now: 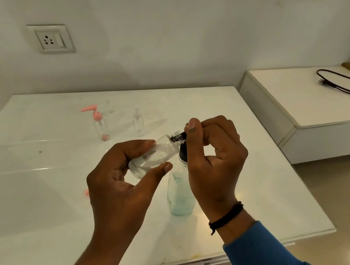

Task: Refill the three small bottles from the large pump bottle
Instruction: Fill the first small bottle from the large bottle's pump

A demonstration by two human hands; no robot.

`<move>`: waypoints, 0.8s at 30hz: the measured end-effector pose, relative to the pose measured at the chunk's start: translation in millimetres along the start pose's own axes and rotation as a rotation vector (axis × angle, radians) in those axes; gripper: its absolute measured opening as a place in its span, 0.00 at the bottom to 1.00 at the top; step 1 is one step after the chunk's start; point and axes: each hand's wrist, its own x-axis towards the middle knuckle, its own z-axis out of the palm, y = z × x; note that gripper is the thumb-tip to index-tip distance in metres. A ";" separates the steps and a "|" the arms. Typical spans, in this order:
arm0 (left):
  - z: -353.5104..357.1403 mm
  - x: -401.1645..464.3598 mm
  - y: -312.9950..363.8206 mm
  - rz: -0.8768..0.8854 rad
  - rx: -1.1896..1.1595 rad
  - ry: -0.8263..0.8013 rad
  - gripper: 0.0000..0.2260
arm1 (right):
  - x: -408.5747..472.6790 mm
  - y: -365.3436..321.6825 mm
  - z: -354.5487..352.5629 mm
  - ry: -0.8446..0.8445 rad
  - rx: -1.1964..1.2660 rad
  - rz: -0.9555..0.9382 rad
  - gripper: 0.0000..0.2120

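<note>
My left hand (118,184) grips a small clear bottle (154,157), tilted on its side above the table with its threaded neck pointing right. My right hand (213,149) pinches a dark cap (181,135) at that neck; the threads show between cap and bottle. Below my hands stands the large bottle (180,194) of pale blue-green liquid with a black collar (182,152); its top is hidden behind my right hand. Farther back stand a small clear bottle with a pink pump (100,125) and a small clear spray bottle (138,122).
The white glossy table (43,197) runs to the wall. A small pink piece (86,192) lies left of my left hand. A lower white unit (327,123) with a black cable (348,83) sits at the right. A wall socket (51,39) is above.
</note>
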 end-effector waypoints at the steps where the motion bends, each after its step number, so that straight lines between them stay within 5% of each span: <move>1: -0.1 0.3 0.5 0.000 -0.004 0.005 0.19 | 1.7 -1.3 -0.3 -0.001 0.000 -0.007 0.15; 24: 0.7 0.2 0.4 0.002 0.003 0.011 0.19 | -0.3 -0.5 -1.0 0.007 -0.008 -0.021 0.15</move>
